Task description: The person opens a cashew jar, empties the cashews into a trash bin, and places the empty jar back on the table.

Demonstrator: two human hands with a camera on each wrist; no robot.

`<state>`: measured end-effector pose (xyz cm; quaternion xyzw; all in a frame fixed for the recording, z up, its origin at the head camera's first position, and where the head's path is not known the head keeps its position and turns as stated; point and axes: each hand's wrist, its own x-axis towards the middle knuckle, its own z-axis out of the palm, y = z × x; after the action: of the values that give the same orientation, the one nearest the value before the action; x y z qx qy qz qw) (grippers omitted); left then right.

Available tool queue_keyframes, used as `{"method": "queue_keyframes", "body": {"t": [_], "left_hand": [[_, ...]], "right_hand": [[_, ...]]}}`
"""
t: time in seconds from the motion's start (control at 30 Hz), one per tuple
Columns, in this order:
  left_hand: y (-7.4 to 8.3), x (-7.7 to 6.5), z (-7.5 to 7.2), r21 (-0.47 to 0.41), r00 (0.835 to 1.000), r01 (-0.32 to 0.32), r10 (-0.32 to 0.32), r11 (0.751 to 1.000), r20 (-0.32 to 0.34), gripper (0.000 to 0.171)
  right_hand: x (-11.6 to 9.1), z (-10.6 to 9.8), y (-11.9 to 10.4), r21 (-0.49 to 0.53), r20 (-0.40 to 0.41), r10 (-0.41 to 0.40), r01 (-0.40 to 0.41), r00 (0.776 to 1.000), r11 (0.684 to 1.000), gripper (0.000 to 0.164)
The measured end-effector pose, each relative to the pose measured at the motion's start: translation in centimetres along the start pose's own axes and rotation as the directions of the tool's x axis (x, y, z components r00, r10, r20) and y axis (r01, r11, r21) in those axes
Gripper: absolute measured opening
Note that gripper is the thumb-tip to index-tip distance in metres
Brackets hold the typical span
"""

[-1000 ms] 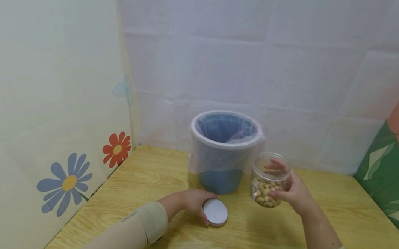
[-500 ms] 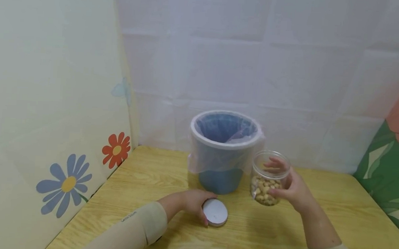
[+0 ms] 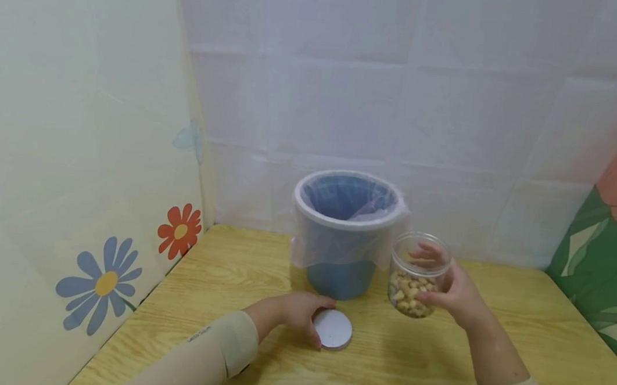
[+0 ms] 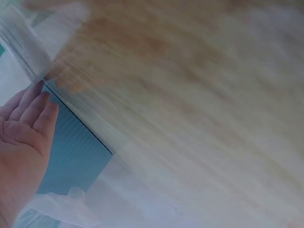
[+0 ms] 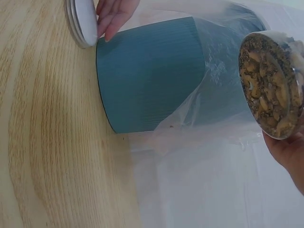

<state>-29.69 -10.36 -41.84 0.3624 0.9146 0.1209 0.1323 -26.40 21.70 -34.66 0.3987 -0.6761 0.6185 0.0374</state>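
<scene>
My right hand (image 3: 457, 293) grips a clear, lidless plastic jar (image 3: 419, 274), partly filled with pale tan nuts. The thumb lies on the near side, and fingers show through the wall. In the right wrist view the jar's base (image 5: 263, 88) shows, with nuts and dark specks pressed against it. To the left, my left hand (image 3: 299, 317) holds a round white lid (image 3: 334, 329) by its left edge, thumb and fingers spread around the rim. The left wrist view has the fingers of that hand (image 4: 28, 118) in front of the blue-green bin (image 4: 71, 147).
A blue bin (image 3: 342, 278) with a translucent liner folded over its rim stands behind the lid, left of the jar. It sits on the wood-grain table (image 3: 237, 258). A pale cloth (image 3: 303, 99) hangs behind, and a flower-printed panel (image 3: 106, 164) borders the left side.
The jar in my right hand has risen very slightly and stands about where it was. My left hand and the lid have stayed in nearly the same place.
</scene>
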Motion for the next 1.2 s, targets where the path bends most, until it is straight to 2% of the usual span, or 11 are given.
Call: {"method": "queue_keyframes", "body": {"t": [0.1,0.23,0.33,0.53,0.73,0.93,1.0,1.1,1.2], "left_hand": [[-0.1,0.0,-0.1,0.012,1.000,-0.010,0.010,1.000,-0.007,0.080],[-0.2,0.0,-0.3,0.035,0.998,-0.058,0.059,0.998,-0.036,0.075],[-0.2,-0.2,-0.7,0.016,0.995,-0.083,0.084,0.996,-0.061,0.074],[0.2,-0.6,-2.1,-0.127,0.992,-0.097,0.086,0.987,-0.091,0.069],[1.3,-1.3,-4.1,-0.217,0.980,-0.168,0.140,0.962,-0.139,0.058],[2.3,-2.3,-5.8,-0.359,0.955,-0.255,0.176,0.898,-0.237,0.052],[2.5,-2.6,-6.4,-0.357,0.941,-0.293,0.201,0.887,-0.273,0.052],[2.5,-2.9,-7.3,-0.316,0.914,-0.345,0.239,0.884,-0.329,0.052],[2.4,-3.3,-8.0,-0.289,0.885,-0.373,0.245,0.881,-0.396,0.051]], "right_hand": [[0.0,0.0,-0.1,-0.004,-0.006,0.003,-0.003,1.000,1.000,0.079],[0.0,0.0,-0.2,-0.006,-0.011,0.005,-0.005,1.000,1.000,0.080],[0.0,-0.1,-0.1,-0.012,-0.017,0.008,-0.008,1.000,1.000,0.079],[0.1,-0.2,-0.1,-0.011,-0.019,-0.009,0.009,1.000,1.000,0.080],[0.2,-0.4,-0.1,-0.023,-0.021,-0.021,0.021,1.000,1.000,0.080],[0.0,-0.5,-0.2,-0.006,-0.026,-0.009,0.009,1.000,1.000,0.079],[0.0,-0.5,-0.2,0.001,-0.029,-0.003,0.003,1.000,1.000,0.080],[0.0,-0.6,-0.2,0.005,-0.028,-0.006,0.006,1.000,1.000,0.080],[0.0,-0.6,-0.2,0.001,-0.025,-0.007,0.007,1.000,1.000,0.081]]}}
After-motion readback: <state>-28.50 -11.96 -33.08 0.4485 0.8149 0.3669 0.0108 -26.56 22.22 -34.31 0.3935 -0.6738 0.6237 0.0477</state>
